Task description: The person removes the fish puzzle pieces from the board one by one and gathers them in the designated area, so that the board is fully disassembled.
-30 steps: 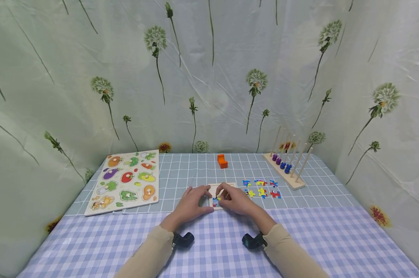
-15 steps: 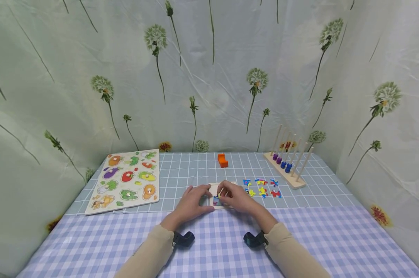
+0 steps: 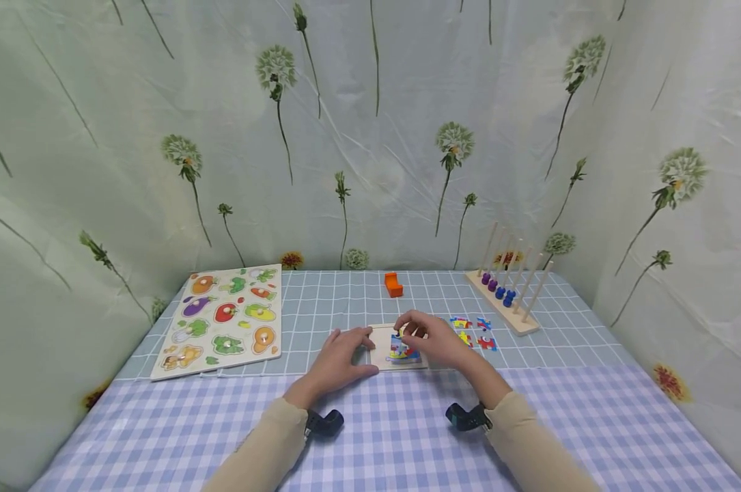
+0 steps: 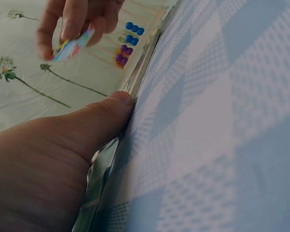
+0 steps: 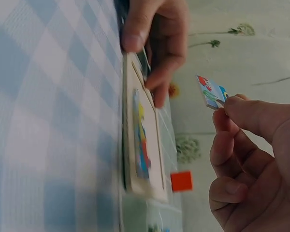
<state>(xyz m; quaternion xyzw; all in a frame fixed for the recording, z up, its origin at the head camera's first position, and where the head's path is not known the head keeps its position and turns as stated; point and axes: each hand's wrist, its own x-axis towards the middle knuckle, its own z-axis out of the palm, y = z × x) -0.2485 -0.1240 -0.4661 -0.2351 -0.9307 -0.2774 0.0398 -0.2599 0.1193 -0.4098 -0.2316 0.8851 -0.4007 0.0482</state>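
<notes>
My right hand [image 3: 430,338] pinches a jigsaw piece [image 5: 210,91] between thumb and forefinger, raised over the right side of a small wooden puzzle tray [image 3: 380,343]. Its printed face shows blue, green and red in the right wrist view. Several joined jigsaw pieces [image 3: 403,351] lie in the right part of the tray, partly covered by that hand. My left hand [image 3: 341,359] holds the tray at its left side, the thumb [image 4: 108,108] at the near corner and the other fingers at the left rim.
Loose jigsaw pieces [image 3: 486,343] lie right of the tray, some hidden by the right hand. Beyond stands a peg rack [image 3: 505,304] with purple and blue beads. A small orange toy chair [image 3: 393,285] is behind the tray, a vegetable knob puzzle [image 3: 219,321] at left.
My right hand has moved right and up from the tray's left part, now with a piece in its pinch. The joined pieces have come into view. My left hand has stayed put.
</notes>
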